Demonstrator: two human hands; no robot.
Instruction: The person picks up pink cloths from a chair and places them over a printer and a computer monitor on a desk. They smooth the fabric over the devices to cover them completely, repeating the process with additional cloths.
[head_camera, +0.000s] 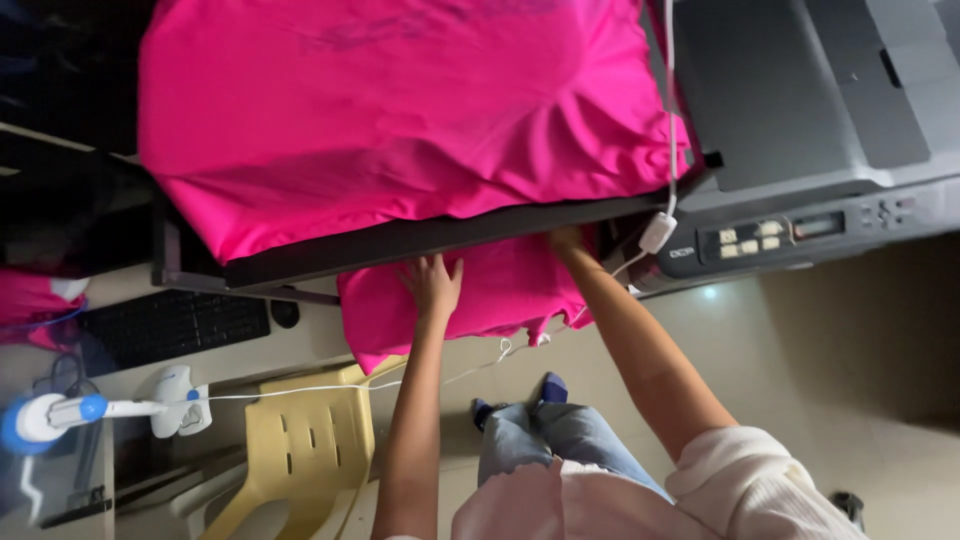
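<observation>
A bright pink cloth (400, 110) is spread over a dark table (420, 240), and part of it hangs down over the front edge (500, 285). My left hand (433, 283) lies flat with fingers apart on the hanging part. My right hand (565, 240) is at the table edge, gripping the top of the hanging cloth, its fingers partly hidden by the fabric.
A grey printer (800, 130) stands to the right, with a white cable and adapter (657, 232) beside it. A yellow plastic chair (300, 440) sits below left. A black keyboard (170, 325) and a white handheld steamer (60, 415) are at left. My legs in jeans (550, 440) stand on tiled floor.
</observation>
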